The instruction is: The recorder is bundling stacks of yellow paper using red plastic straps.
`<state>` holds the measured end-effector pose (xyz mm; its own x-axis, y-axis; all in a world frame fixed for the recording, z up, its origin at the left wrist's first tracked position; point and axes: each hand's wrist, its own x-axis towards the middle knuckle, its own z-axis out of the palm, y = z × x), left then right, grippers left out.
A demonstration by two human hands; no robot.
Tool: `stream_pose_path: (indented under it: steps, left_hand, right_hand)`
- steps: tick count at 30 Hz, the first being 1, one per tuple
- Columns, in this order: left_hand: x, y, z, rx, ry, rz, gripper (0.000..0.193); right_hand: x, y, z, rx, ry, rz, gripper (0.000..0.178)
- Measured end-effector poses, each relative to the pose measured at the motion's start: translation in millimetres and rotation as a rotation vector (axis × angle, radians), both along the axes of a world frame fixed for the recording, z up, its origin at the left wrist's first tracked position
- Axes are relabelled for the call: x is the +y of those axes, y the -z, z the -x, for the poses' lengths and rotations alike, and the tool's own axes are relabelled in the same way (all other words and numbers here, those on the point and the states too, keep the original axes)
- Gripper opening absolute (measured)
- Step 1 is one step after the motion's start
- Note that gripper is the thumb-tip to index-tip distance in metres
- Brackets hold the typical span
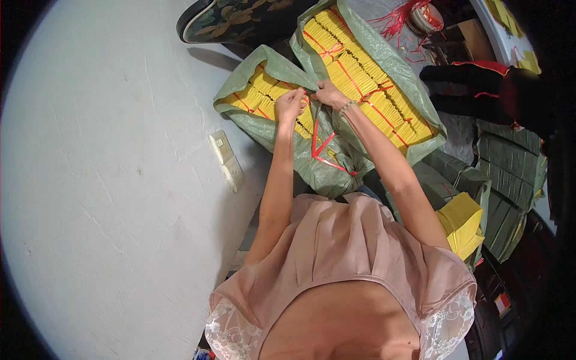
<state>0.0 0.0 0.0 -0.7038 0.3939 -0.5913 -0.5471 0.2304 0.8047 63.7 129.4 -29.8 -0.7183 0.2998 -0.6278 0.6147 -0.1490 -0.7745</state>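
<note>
My left hand (pixel 291 105) is closed in a pinch over the left green woven sack (pixel 247 75), with a bit of red ribbon (pixel 314 139) showing at its fingertips. Beside it my right hand (pixel 329 95), a beaded bracelet at its wrist, is closed on the sack edge where the two sack mouths meet; its fingertips are partly hidden. Stacks of yellow paper (pixel 264 90), bound with red ribbon, fill the left sack. The larger right sack (pixel 429 108) holds long rows of yellow paper (pixel 366 69), likewise tied.
A pale wall (pixel 120 150) with a socket plate (pixel 227 160) rises at the left. A dark patterned chair back (pixel 240 21) stands behind the sacks. To the right are packed green bundles (pixel 507 174), a loose yellow paper stack (pixel 461 222) and a tub with red strands (pixel 426 19).
</note>
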Motion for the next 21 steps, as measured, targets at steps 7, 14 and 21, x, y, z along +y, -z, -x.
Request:
stream_pose_path:
  steps: [7, 14, 21]
  left_hand:
    - [-1.8, 13.7, 16.5, -0.073, 0.136, 0.060, 0.014]
    - [-9.7, 17.9, -4.5, -0.083, -0.079, -0.043, 0.017]
    - [-0.5, 18.3, -26.4, 0.015, -0.209, -0.026, 0.022]
  right_hand:
    - [-9.3, -15.2, 3.1, 0.150, 0.026, -0.178, 0.020]
    - [-27.4, -13.0, -10.6, 0.163, 0.042, -0.226, 0.017]
    - [-20.9, -7.2, -13.7, 0.263, 0.083, -0.300, 0.015]
